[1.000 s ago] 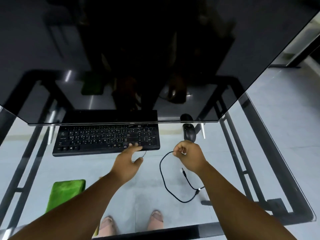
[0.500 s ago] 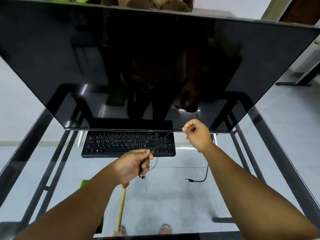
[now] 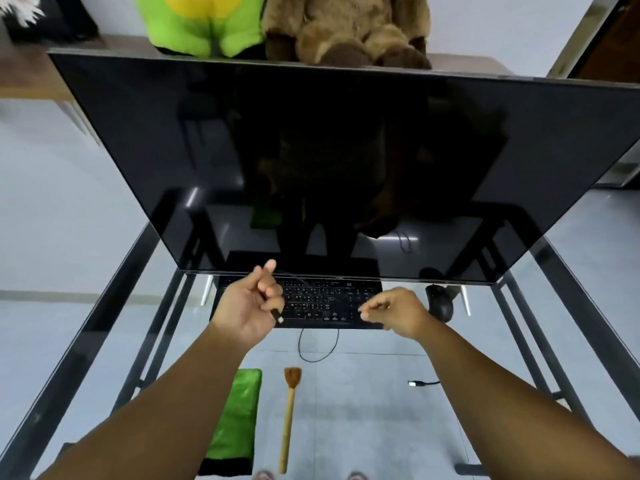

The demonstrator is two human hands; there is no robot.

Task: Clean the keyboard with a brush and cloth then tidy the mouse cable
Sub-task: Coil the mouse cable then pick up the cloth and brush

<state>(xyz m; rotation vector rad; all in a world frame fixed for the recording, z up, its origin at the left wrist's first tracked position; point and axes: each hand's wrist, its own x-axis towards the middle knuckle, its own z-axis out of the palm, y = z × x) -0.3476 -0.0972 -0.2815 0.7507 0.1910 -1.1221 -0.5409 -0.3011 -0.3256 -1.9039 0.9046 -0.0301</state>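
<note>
Fingers (image 3: 268, 299) of your left hand (image 3: 247, 308) curl round the mouse cable (image 3: 317, 353) near its plug, held up over the keyboard (image 3: 322, 303), probably so the slack hangs free for coiling. Below on the glass table (image 3: 381, 427), the green cloth (image 3: 235, 417) and brush (image 3: 289, 414) lie side by side, set down, which suggests cleaning is done. Your right hand (image 3: 394, 311) hovers over the keyboard's right end, fingers curled as if pinching; whether cable runs between them I cannot tell. Further right, the mouse (image 3: 440, 303) rests beside the keyboard.
</note>
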